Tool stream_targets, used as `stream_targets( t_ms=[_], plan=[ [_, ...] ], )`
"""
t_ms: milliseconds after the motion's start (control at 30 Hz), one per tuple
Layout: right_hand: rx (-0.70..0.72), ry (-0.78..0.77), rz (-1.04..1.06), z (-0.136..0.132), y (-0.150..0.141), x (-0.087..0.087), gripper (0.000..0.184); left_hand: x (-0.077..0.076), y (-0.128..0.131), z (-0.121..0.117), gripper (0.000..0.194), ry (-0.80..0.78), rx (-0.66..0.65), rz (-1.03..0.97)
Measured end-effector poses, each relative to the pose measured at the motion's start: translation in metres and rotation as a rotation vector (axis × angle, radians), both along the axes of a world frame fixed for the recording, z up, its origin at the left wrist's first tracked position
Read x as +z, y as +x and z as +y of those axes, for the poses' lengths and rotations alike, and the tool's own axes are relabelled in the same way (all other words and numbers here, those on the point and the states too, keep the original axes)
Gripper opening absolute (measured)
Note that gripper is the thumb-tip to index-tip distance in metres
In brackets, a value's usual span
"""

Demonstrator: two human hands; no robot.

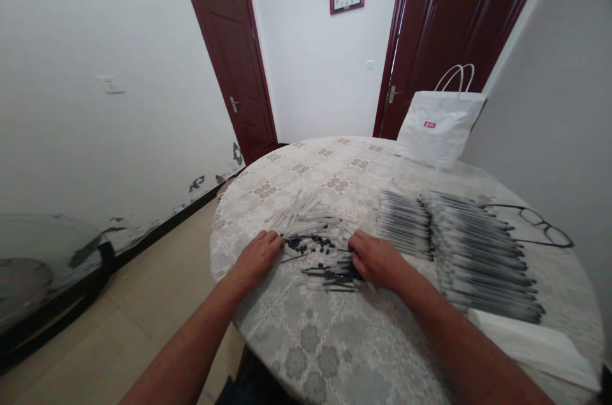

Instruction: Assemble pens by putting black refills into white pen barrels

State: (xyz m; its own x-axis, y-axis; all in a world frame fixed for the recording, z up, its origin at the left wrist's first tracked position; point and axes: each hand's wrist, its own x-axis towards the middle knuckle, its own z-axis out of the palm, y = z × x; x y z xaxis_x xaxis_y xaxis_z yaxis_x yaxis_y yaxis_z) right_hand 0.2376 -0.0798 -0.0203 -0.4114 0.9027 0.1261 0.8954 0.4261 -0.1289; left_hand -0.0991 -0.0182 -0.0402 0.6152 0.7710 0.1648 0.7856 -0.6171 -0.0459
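My left hand rests at the left edge of a pile of pen parts, its fingers curled together by the small black pen caps. Whatever its fingertips hold is too small to name. Across the pile, my right hand is closed in a pinch beside the thin black pen refills; its grip hides what is between the fingers. Behind the caps lies a loose heap of whitish pen barrels. To the right are rows of pens, a smaller group and a larger stack.
The round table's patterned cloth lies under everything. Eyeglasses sit at the right edge, near a white paper packet. A white bag stands at the back right. A glass-topped stand is on the floor at left.
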Motion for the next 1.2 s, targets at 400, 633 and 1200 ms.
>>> stream_targets(
  t_ms=[400,633,1200],
  plan=[
    [0.035,0.204,0.486,0.006,0.001,-0.012,0.024,0.012,0.009,-0.022,0.02,0.072,-0.013,-0.33],
    [-0.178,-0.193,1.454,0.019,-0.002,-0.015,0.02,0.036,0.076,-0.013,0.024,-0.598,0.012,-1.004],
    [-0.152,-0.159,1.836,0.028,0.001,-0.018,0.022,-0.002,0.128,0.005,0.032,-1.041,0.131,-1.614]
  ],
)
